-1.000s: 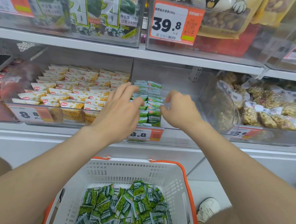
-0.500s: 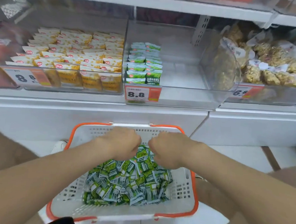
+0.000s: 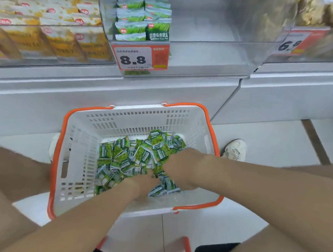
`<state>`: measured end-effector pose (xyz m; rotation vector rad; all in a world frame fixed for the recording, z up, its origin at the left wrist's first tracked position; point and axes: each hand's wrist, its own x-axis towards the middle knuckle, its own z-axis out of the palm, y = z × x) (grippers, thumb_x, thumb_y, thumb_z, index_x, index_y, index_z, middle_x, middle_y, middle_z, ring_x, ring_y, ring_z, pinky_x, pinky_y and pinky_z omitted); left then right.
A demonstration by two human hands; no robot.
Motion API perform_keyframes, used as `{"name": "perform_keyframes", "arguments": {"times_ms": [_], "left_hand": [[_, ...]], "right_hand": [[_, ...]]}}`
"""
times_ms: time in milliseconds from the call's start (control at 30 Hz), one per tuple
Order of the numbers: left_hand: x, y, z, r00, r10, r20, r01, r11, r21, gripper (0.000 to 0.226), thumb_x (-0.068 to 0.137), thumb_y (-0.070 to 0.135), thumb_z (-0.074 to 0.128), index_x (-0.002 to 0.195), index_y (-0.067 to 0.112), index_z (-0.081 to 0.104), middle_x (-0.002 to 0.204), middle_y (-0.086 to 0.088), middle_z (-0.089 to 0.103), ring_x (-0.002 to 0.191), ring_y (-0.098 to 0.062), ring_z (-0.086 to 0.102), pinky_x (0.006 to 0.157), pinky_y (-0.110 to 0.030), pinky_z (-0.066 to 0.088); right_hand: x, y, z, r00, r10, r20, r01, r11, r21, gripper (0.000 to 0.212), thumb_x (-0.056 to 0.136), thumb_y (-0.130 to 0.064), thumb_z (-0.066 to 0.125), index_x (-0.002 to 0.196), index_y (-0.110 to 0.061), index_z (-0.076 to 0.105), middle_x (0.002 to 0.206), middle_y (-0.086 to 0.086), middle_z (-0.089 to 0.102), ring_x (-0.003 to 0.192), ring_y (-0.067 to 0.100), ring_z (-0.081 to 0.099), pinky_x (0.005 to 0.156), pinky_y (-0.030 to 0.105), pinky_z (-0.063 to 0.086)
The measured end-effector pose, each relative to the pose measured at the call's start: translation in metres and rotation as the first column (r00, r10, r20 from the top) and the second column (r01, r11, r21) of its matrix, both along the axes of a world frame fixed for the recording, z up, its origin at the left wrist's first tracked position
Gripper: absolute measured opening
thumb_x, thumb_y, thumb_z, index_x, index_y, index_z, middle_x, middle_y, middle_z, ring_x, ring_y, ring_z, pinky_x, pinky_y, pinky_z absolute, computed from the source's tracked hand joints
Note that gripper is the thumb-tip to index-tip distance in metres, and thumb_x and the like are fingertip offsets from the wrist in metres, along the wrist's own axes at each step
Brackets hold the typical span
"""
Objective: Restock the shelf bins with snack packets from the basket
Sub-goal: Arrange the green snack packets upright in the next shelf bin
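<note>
A white basket with an orange rim (image 3: 83,140) stands on the floor below the shelf and holds a loose pile of small green snack packets (image 3: 124,158). Both hands are down in that pile. My left hand (image 3: 141,184) digs into its near side, fingers curled among packets. My right hand (image 3: 178,165) is buried at the right side, with packets bunched over its fingers. Above, the clear shelf bin (image 3: 205,48) has two short rows of the same green packets (image 3: 142,21) at its left end.
An orange 8.8 price tag (image 3: 140,58) hangs on the bin front. A bin of yellow packets (image 3: 50,33) sits to the left, a bin of bagged nuts (image 3: 315,12) to the right. A white shoe (image 3: 235,149) stands beside the basket.
Both hands left the shelf bin, dropped to the basket and have sunk into the green packets. The view has tilted down toward the basket.
</note>
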<state>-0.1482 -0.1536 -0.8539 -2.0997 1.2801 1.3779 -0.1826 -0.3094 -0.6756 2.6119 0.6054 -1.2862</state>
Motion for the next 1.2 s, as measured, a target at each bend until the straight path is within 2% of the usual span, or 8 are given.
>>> {"name": "perform_keyframes", "arguments": {"times_ms": [133,333,467,567,700,833,967,1200], "left_hand": [[-0.008,-0.005,-0.011,0.999,0.036,-0.020,-0.037,0.998,-0.043,0.092,0.088,-0.019,0.054,0.159,0.032,0.028,0.170,-0.012,-0.011,0.070,-0.029,0.057,0.055,-0.039,0.043],[-0.007,-0.008,-0.002,0.985,0.169,0.021,-0.164,0.975,-0.153,0.048,0.092,-0.012,0.054,0.136,0.008,0.048,0.132,-0.020,0.047,0.111,-0.041,0.057,0.090,-0.046,0.049],[0.008,-0.014,0.027,0.931,0.365,0.020,-0.355,0.916,-0.185,0.029,0.104,0.002,0.049,0.132,-0.002,0.052,0.102,-0.017,0.055,0.092,-0.029,0.055,0.084,-0.038,0.046],[0.032,-0.014,0.031,0.821,0.560,-0.112,-0.561,0.751,-0.350,0.027,0.101,0.007,0.045,0.123,-0.006,0.055,0.079,-0.011,0.059,0.064,-0.019,0.047,0.064,-0.036,0.040],[0.060,-0.015,0.065,0.639,0.664,-0.388,-0.760,0.466,-0.454,0.021,0.097,0.036,0.062,0.118,0.032,0.060,0.094,-0.008,0.069,0.071,-0.024,0.062,0.071,-0.042,0.054],[0.071,-0.023,0.137,0.413,0.601,-0.684,-0.899,0.151,-0.410,0.020,0.100,0.029,0.068,0.120,0.026,0.067,0.089,-0.020,0.059,0.078,-0.021,0.056,0.076,-0.042,0.060],[0.072,-0.025,0.200,0.317,0.471,-0.823,-0.934,0.002,-0.358,0.028,0.097,0.008,0.070,0.124,0.015,0.066,0.084,-0.003,0.067,0.084,-0.018,0.065,0.082,-0.037,0.061],[0.073,-0.022,0.251,0.336,0.529,-0.779,-0.817,-0.248,-0.520,0.048,0.069,-0.003,0.093,0.106,0.010,0.066,0.075,0.000,0.064,0.073,-0.015,0.063,0.073,-0.025,0.057]], "right_hand": [[0.006,-0.003,0.002,0.999,0.012,0.042,-0.011,1.000,-0.008,0.013,0.097,-0.006,0.058,0.106,-0.016,0.055,0.081,0.001,0.046,0.063,0.017,0.048,0.049,0.031,0.037],[0.005,0.002,0.000,0.999,0.007,0.054,-0.009,1.000,0.024,0.019,0.097,-0.009,0.057,0.114,-0.014,0.062,0.086,0.002,0.055,0.065,0.018,0.055,0.051,0.032,0.044],[0.009,0.003,0.015,0.998,0.003,0.062,-0.005,0.999,0.031,0.026,0.096,-0.009,0.056,0.120,-0.017,0.062,0.083,0.000,0.051,0.063,0.017,0.054,0.048,0.030,0.040],[0.018,0.001,0.034,0.993,-0.043,0.114,0.036,0.997,0.062,0.037,0.094,-0.005,0.056,0.129,-0.018,0.059,0.082,0.000,0.048,0.061,0.017,0.052,0.047,0.031,0.037],[0.030,-0.012,0.060,0.968,-0.156,0.194,0.139,0.985,0.103,0.034,0.094,0.000,0.055,0.125,-0.015,0.055,0.082,0.001,0.044,0.062,0.017,0.051,0.049,0.031,0.037],[0.036,-0.028,0.078,0.877,-0.316,0.362,0.274,0.948,0.165,0.016,0.097,-0.008,0.055,0.104,-0.018,0.045,0.089,0.004,0.047,0.086,0.028,0.059,0.062,0.034,0.042],[0.047,-0.041,0.092,0.698,-0.616,0.365,0.415,0.764,0.494,0.030,0.092,-0.027,0.065,0.119,-0.013,0.062,0.098,0.007,0.065,0.102,0.030,0.060,0.077,0.036,0.049],[0.055,-0.048,0.119,0.433,-0.900,0.057,0.509,0.296,0.808,0.020,0.088,-0.018,0.075,0.106,-0.016,0.065,0.068,0.010,0.074,0.064,0.024,0.074,0.071,0.050,0.063]]}}
